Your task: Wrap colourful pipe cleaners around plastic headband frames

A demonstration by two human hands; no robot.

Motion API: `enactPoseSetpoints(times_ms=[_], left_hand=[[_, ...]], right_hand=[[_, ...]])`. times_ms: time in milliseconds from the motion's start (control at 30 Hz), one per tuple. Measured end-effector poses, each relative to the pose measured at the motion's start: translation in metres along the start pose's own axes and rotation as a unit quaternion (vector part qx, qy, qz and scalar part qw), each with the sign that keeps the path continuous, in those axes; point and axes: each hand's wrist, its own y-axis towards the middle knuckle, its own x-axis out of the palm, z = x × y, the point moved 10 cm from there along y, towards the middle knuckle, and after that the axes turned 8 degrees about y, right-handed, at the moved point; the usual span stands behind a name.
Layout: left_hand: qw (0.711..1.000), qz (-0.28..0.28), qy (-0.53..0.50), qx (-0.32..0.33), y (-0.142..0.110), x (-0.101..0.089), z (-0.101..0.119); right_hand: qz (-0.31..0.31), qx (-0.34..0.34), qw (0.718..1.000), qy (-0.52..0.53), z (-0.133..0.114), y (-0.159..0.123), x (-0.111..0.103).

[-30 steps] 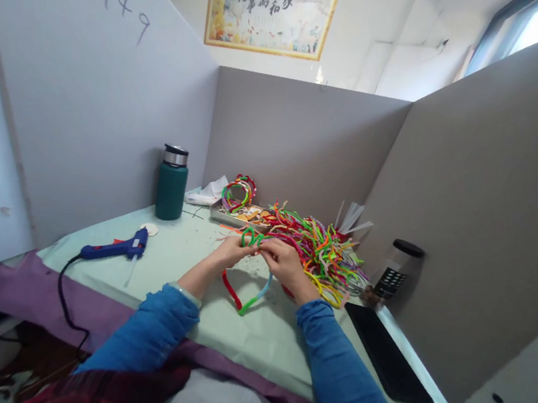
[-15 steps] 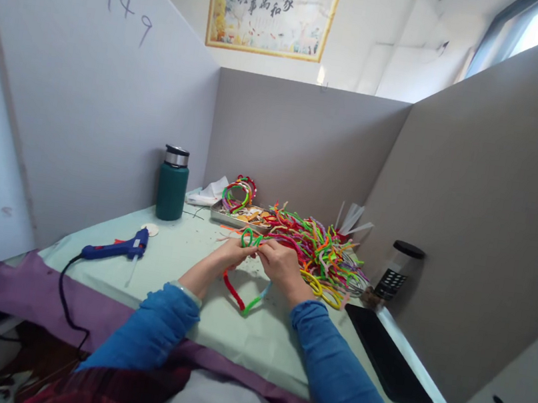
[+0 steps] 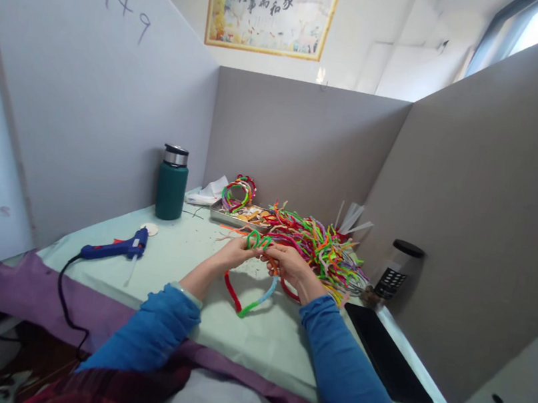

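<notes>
My left hand (image 3: 231, 254) and my right hand (image 3: 292, 265) meet above the pale green table (image 3: 163, 266), both pinched on a twisted pipe-cleaner piece (image 3: 250, 293). Its green loops stick up between my fingers, and a red, green and light blue loop hangs below my hands onto the table. A big pile of coloured pipe cleaners (image 3: 317, 246) lies just beyond my right hand.
A blue glue gun (image 3: 115, 249) with a black cord lies at the left. A dark green flask (image 3: 171, 182) stands by the left partition. A metal tray (image 3: 239, 214) holds finished rings. A black-lidded jar (image 3: 394, 274) and a black flat slab (image 3: 389, 364) are at the right.
My right hand has turned palm-up and shifted slightly right. The green loops have risen a little, and the hanging loop has spread wider on the table.
</notes>
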Motion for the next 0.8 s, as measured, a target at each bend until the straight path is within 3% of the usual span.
enactPoseSetpoints(times_ms=[133, 300, 567, 700, 800], left_hand=[[1.0, -0.006, 0.0, -0.005, -0.001, 0.002, 0.0], [0.999, -0.012, -0.026, -0.016, -0.004, 0.004, 0.004], [0.995, -0.058, -0.078, -0.01, -0.013, 0.011, 0.014], [0.993, -0.074, -0.087, 0.008, -0.014, 0.014, 0.019], [0.994, -0.084, -0.071, 0.003, -0.015, 0.016, 0.021]], right_hand=[[-0.022, -0.001, 0.999, 0.026, 0.001, 0.0, 0.005], [-0.005, -0.029, 0.999, -0.033, -0.008, -0.005, 0.006], [-0.087, -0.087, 0.991, -0.042, -0.029, -0.015, 0.012], [-0.138, -0.089, 0.986, 0.007, -0.03, -0.017, 0.018], [-0.14, -0.085, 0.987, 0.013, -0.027, -0.015, 0.017]])
